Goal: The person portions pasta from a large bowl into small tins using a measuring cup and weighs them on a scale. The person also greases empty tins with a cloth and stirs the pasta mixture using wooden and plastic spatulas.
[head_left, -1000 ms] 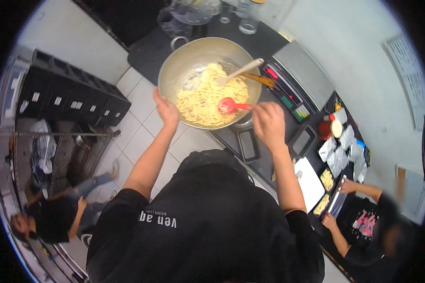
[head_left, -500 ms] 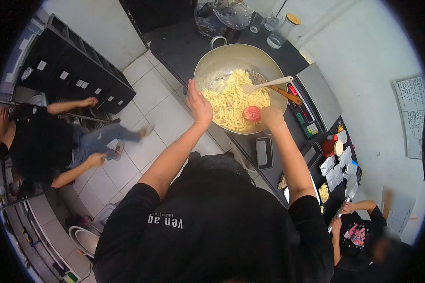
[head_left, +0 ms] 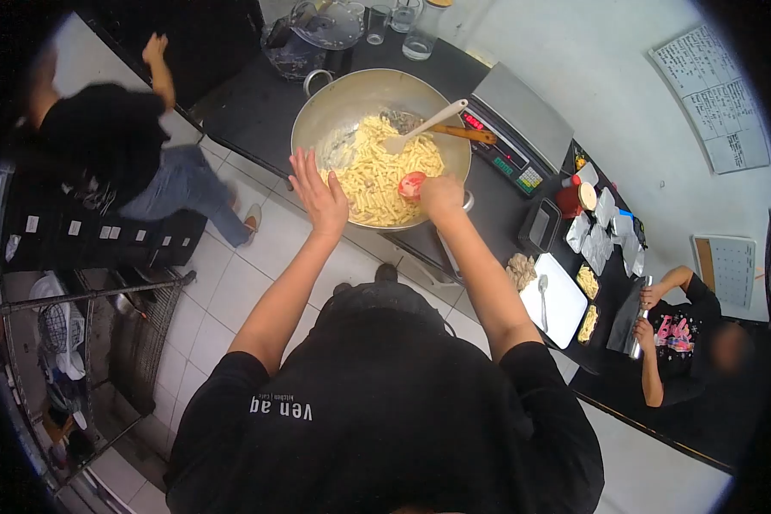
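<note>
A large metal pot [head_left: 325, 101] holds yellow cooked macaroni [head_left: 373, 184]. My left hand [head_left: 319, 195] lies with fingers stretched and spread against the near left side of its rim. At the right side of the pot, my right hand [head_left: 442, 199] is closed on a red scoop [head_left: 411, 186], whose round bowl rests at the macaroni. Fingers hide its handle. A pale spatula [head_left: 428, 124] and a wooden-handled utensil [head_left: 467, 134] lean over the far right rim, their lower ends in the pot.
A digital scale [head_left: 505, 154] stands right of the pot. Farther along are a black tray [head_left: 540, 224], a white tray [head_left: 552, 300] with a spoon, and filled containers [head_left: 588, 281]. One person [head_left: 660, 330] holds a foil roll at right; another [head_left: 120, 146] walks at left.
The view has turned, shifting the pot left and bringing the white tray into fuller sight. The person at left has walked farther up the view. My hands keep their places at the pot.
</note>
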Tool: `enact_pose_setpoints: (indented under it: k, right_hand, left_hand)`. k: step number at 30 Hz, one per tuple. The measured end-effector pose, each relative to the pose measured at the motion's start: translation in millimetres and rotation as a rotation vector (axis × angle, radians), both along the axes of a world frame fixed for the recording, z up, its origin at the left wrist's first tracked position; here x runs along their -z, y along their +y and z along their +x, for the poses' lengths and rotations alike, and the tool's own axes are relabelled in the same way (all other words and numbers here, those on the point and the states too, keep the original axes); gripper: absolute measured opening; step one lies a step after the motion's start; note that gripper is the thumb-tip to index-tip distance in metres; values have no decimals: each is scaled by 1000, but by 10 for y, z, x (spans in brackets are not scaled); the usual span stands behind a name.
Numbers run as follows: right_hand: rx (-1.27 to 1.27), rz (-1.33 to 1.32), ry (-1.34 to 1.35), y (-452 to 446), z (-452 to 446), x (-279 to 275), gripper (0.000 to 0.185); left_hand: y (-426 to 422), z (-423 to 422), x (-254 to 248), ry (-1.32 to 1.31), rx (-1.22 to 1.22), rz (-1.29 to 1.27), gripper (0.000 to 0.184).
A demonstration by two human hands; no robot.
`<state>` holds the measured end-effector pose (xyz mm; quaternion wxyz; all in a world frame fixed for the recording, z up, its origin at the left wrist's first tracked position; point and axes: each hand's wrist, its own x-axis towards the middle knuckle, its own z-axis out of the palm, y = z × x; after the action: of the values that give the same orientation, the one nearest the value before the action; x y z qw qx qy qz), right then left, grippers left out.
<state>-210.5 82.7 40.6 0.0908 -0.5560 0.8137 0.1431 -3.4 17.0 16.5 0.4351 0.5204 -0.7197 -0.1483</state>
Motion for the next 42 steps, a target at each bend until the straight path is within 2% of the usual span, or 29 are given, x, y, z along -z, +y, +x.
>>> enact_pose_setpoints:
  k: [2, 6, 8, 9, 11, 12, 14, 19, 22, 24, 26, 28, 30, 32, 34, 38, 40, 42]
  right_hand:
    - [-35, 2, 18, 12, 9, -337, 23]
    - [-80, -97, 94, -240, -238, -384, 19]
    - [-387, -421, 157, -495, -490, -335, 16]
    - [-404, -429, 145, -691, -668, -258, 16]
    - [-658, -294, 201, -1155, -914, 11, 17]
    - [-676, -308, 188, -1220, -954, 26, 17]
    - [-792, -199, 269, -1324, -1046, 58, 17]
    - [-997, -197, 297, -1446, -1182, 99, 17]
    - [-1040, -246, 234, -1488, -1123, -322, 11]
    - [-949, -199, 115, -1520, -1001, -723, 10]
    - [-952, -260, 153, -1887, -1015, -537, 10]
    - [-862, -140, 123, -2206, -944, -444, 13]
    - [-853, -148, 48, -2360, -810, -256, 15]
    - [-840, -149, -31, -2372, -568, 49, 17]
    - [-950, -101, -152, -2106, -350, 301, 20]
    - [-865, -6, -131, -2085, -559, -168, 21]
    - [-644, -33, -69, -2314, -773, -405, 21]
    - [-626, -60, -65, -2447, -788, -261, 21]
  left_hand:
    - [-20, 25, 12, 91, 23, 8, 55]
    - [-101, 80, 100, 159, -51, -14, 54]
    - [-194, 92, 136, 219, -107, 104, 49]
    - [-260, 76, 120, 211, -126, 97, 49]
    - [-366, 103, 77, 307, -155, 283, 43]
    - [-397, 102, 117, 298, -176, 271, 43]
    - [-458, 53, 210, 292, -304, 407, 41]
    - [-393, 12, 122, 274, -347, 413, 41]
    - [-423, 21, 171, 308, -378, 393, 41]
    - [-406, 4, 159, 371, -366, 379, 40]
    - [-399, 10, 162, 359, -367, 376, 40]
    - [-404, 15, 129, 352, -363, 366, 41]
    - [-391, 11, 82, 336, -342, 418, 40]
    - [-414, 6, 70, 332, -354, 403, 40]
    - [-369, 27, 109, 333, -346, 408, 39]
    - [-396, 22, 84, 393, -317, 380, 39]
    - [-381, 42, 79, 406, -312, 391, 39]
    - [-393, 45, 107, 371, -326, 395, 39]
